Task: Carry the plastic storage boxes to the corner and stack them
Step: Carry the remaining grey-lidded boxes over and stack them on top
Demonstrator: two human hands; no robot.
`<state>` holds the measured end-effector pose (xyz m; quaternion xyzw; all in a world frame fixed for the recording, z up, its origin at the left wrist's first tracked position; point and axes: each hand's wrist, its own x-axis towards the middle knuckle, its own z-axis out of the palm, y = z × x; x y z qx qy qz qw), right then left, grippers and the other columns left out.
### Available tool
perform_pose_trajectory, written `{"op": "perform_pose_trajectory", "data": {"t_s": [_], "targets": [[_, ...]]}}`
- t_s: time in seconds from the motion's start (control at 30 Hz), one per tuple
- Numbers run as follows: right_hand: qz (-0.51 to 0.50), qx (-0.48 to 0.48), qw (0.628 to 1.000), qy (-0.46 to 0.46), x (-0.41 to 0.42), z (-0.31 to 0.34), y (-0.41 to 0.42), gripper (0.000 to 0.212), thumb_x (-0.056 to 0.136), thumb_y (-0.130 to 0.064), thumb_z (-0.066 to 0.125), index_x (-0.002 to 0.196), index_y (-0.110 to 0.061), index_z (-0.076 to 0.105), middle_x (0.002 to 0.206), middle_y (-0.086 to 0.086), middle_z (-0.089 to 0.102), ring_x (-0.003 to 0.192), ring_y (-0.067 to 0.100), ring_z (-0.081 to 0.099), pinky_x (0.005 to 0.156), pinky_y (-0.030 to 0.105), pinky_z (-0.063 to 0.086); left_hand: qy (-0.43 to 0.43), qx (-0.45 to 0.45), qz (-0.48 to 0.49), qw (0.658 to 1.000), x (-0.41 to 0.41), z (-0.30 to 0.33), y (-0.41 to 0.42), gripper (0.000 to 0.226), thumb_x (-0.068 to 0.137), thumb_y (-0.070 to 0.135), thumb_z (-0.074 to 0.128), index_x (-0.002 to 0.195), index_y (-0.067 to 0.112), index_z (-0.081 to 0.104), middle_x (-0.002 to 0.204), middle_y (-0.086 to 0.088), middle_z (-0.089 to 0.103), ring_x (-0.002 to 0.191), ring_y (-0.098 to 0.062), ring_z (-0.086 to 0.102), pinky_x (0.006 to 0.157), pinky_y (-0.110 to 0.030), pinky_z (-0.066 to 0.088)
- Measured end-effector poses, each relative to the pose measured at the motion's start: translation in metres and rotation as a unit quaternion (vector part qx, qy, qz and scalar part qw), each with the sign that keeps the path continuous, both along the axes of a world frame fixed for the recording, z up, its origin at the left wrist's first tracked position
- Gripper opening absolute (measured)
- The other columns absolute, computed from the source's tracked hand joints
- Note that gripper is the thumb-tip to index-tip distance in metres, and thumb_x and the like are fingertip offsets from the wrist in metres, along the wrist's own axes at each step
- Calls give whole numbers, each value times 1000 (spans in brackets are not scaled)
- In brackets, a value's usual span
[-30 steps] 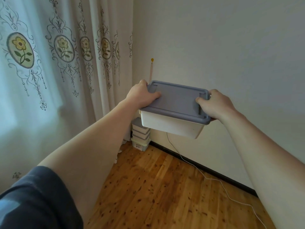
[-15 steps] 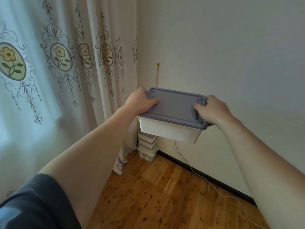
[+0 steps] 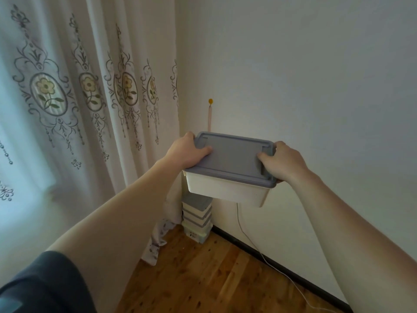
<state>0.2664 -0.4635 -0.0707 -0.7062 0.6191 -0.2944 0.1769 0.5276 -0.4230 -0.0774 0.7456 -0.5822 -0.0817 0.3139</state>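
The plastic storage box [image 3: 230, 175], white-bodied with a grey-blue lid [image 3: 234, 158], is in the air in front of us in the head view, held out at arm's length toward the corner and well above the stack of boxes [image 3: 196, 216] that stands on the wooden floor [image 3: 225, 279] where curtain [image 3: 90, 109] and wall [image 3: 316, 86] meet. We judge it stiff and fairly light, since we carry it with arms extended; the smooth plastic could slip, and whether the lid is latched we cannot tell, so the short ends under the rim are the places to hold. That is where we have it: our left hand [image 3: 186, 152] grips the left end, thumb lying on the lid, and our right hand [image 3: 283, 162] grips the right end the same way, fingers curled beneath. The box sits lid up, nearly level, tipped slightly toward us, its long axis running left to right between our hands, roughly along the wall. A thin white cable [image 3: 248, 240] trails down the wall beside the stack, worth avoiding when we lower it.
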Motion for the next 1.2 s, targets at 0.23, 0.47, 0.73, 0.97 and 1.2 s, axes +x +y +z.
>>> {"op": "perform_pose_trajectory", "data": {"t_s": [0.23, 0.47, 0.73, 0.97, 1.2], "targets": [[12, 9, 1000, 2, 14, -3, -55, 44, 85, -44, 57, 119, -16, 52, 104, 7, 62, 74, 24, 64, 45, 24, 48, 5, 4, 7, 1000, 13, -6, -52, 70, 84, 62, 60, 130, 13, 45, 112, -6, 61, 95, -26, 59, 82, -40, 52], [14, 9, 1000, 14, 61, -13, -113, 48, 86, -46, 58, 122, -16, 51, 107, 8, 63, 75, 25, 64, 41, 22, 46, 10, 7, 7, 1000, 62, -21, -111, 69, 84, 62, 61, 130, 13, 46, 109, -3, 59, 91, -24, 57, 75, -36, 49], [-2, 32, 999, -3, 147, -26, -194, 46, 86, -44, 58, 124, -18, 50, 103, 6, 59, 78, 24, 63, 42, 27, 52, 12, 10, -16, 1000, 150, -30, -203, 67, 84, 61, 62, 128, 12, 48, 117, -7, 59, 95, -25, 56, 74, -35, 45], [-20, 41, 999, -20, 207, -42, -249, 43, 86, -44, 59, 121, -20, 48, 95, 0, 56, 77, 21, 62, 39, 24, 50, 12, 17, -37, 999, 213, -42, -265, 68, 84, 59, 64, 131, 13, 46, 118, -7, 59, 91, -21, 51, 71, -32, 41], [-31, 56, 998, -24, 235, -71, -289, 46, 89, -41, 59, 125, -16, 47, 99, 4, 55, 75, 21, 60, 38, 24, 49, 15, 41, -51, 998, 243, -72, -312, 69, 85, 60, 63, 133, 14, 46, 119, -7, 59, 93, -22, 52, 76, -34, 45]]}}
